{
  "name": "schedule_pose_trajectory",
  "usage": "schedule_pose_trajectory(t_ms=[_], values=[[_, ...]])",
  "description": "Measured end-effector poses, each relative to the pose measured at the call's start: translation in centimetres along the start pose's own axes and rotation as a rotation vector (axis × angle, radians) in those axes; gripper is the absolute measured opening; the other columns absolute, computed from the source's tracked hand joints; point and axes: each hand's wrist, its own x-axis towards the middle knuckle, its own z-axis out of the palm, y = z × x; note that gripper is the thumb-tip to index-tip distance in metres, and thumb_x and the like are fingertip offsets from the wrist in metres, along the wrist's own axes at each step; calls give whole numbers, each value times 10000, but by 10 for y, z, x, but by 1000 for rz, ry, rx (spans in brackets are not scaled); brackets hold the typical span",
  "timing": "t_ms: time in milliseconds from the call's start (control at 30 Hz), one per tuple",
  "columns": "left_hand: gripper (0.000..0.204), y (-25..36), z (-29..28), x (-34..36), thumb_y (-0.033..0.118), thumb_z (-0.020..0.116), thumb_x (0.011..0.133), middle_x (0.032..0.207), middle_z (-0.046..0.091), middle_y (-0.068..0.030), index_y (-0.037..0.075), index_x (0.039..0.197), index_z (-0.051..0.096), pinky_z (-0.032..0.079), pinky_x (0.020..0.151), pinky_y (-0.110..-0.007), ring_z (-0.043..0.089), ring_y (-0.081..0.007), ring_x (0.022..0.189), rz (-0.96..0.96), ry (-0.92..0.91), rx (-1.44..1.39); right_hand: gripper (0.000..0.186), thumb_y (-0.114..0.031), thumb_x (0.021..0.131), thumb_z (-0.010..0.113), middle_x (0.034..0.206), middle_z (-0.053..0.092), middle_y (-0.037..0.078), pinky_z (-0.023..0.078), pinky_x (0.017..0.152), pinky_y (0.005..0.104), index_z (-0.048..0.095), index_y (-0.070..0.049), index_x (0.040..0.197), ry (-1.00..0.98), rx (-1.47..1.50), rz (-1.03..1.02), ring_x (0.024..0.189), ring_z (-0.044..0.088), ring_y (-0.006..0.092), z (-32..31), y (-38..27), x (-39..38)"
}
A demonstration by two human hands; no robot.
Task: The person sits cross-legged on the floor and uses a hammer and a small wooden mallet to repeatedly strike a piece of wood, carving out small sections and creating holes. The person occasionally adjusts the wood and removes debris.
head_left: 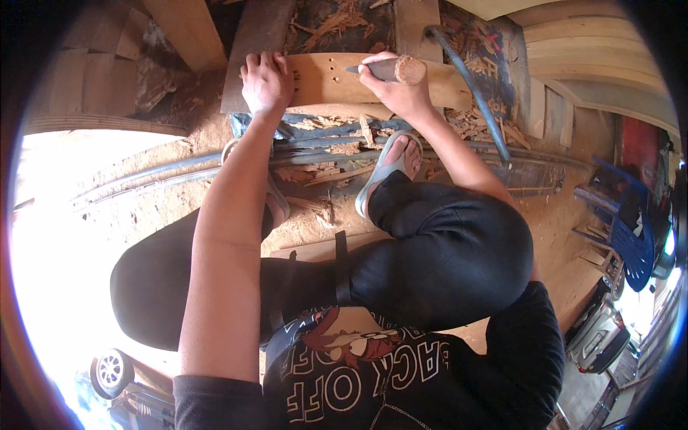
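A pale wooden board (315,92) with several small dark holes lies crosswise in front of my feet. My left hand (268,82) grips its left end, fingers curled at the far edge. Over the board's middle, my right hand (401,93) is closed round a tool with a thick, round wooden handle (411,70). The tool's dark, narrow tip (352,69) points left, toward the holes. Whether that tip touches the wood, I cannot tell.
A dark metal pipe (473,97) slants past the board's right end. Wood chips (340,21) lie beyond the board and around my sandalled feet (394,161). Stacked planks (588,50) stand at the far right, with a blue plastic chair (634,229) nearer. A wheel (112,373) shows at lower left.
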Motion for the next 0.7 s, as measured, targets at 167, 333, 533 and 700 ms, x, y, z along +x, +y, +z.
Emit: schedule_pose_trajectory(t_ms=[167, 333, 533, 700], values=[[323, -2, 2, -1, 342, 532, 1049, 1177, 633, -212, 65, 1063, 697, 556, 910, -560, 622, -459, 1082, -12, 11, -14, 129, -181, 915, 819, 814, 772, 38, 570, 662, 305, 785, -64, 957, -5, -72, -86, 720, 731, 129, 0, -4, 3], [326, -1, 1, -1, 346, 532, 1052, 1180, 631, -210, 65, 1059, 696, 564, 896, -560, 620, -459, 1086, -28, -12, -15, 110, -167, 898, 821, 806, 770, 51, 576, 664, 305, 781, -68, 924, -37, -64, -138, 720, 743, 151, -1, -8, 11], [327, -1, 0, -1, 350, 539, 1045, 1170, 630, -210, 70, 1079, 705, 571, 890, -561, 622, -461, 1095, -27, -17, -13, 203, -266, 901, 784, 797, 768, 93, 587, 678, 364, 759, -71, 850, -138, -194, -244, 727, 757, 244, -6, -11, 29], [326, -1, 0, -2, 351, 546, 1038, 1175, 635, -208, 73, 1076, 711, 572, 889, -565, 626, -461, 1091, -16, 1, -38, 203, -278, 903, 782, 831, 773, 92, 588, 716, 372, 762, -76, 886, -205, -157, -96, 767, 757, 233, -10, -13, 32]])
